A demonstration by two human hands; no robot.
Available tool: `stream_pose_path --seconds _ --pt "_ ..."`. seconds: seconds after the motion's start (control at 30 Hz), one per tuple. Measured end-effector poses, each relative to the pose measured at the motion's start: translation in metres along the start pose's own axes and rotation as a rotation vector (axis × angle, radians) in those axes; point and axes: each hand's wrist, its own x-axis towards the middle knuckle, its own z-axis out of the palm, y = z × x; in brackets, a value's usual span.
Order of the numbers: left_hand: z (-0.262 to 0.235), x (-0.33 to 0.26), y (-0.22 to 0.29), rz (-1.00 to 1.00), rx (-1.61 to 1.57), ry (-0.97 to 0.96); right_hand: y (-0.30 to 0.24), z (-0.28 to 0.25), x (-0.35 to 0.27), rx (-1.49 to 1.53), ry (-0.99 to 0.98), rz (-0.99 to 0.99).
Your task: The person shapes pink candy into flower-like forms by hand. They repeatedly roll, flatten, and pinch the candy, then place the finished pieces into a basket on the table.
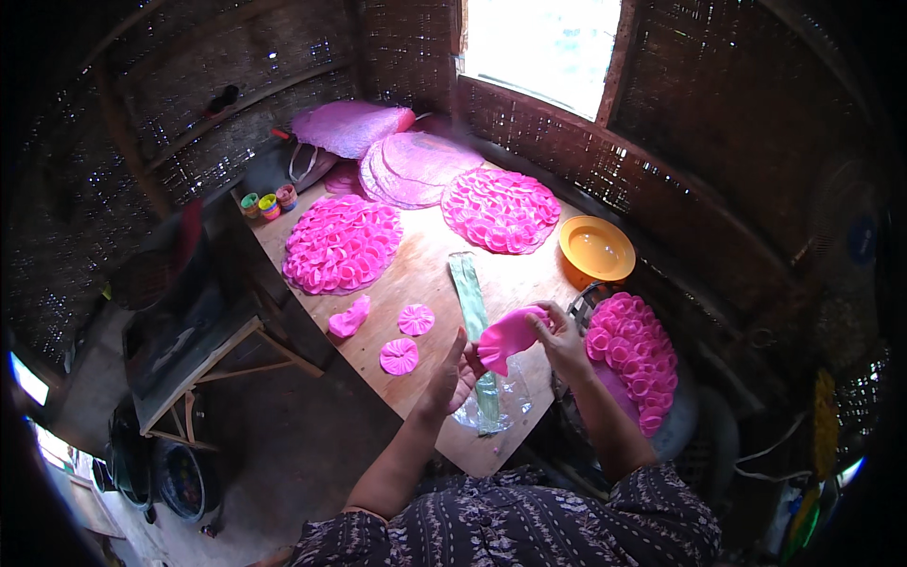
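Pink and soft, the cloth piece sits between my two hands, just below and right of the middle of the frame. My right hand pinches its upper right end, thumb on one side and fingers behind. My left hand is at its lower left end, thumb up, palm turned toward the cloth; I can't tell if those fingers grip it or only touch it. My hands are a little apart, with the cloth across the gap.

I think I am at the shaping step, with the wavy edge being set straight. The next move seems to call for a light pinch on both ends, so the folds don't get squashed. Both arms come up from the bottom and lean in toward each other, the right wrist bent inward.

Under the cloth, a shiny green strip lies on the wooden tabletop. To the left are two small pleated circles and a crumpled pink piece. Farther up are two big ruffly rounds. A yellow bowl sits right of them.
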Motion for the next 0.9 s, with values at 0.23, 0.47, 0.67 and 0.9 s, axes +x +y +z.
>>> stream_pose_path --seconds 0.23,0.47,0.67,0.9 --pt "-0.028 -0.017 -0.011 0.16 0.463 0.258 0.043 0.036 -0.007 0.03 -0.005 0.168" --pt "-0.055 -0.032 -0.021 0.265 0.545 0.344 0.081 0.046 -0.01 0.136 0.001 0.245" --pt "-0.06 -0.042 -0.013 0.374 0.114 0.4 0.084 0.049 -0.018 -0.991 0.138 -0.036" --pt "-0.04 -0.038 -0.022 0.574 0.213 0.505 0.074 0.096 -0.043 0.871 0.134 0.818"
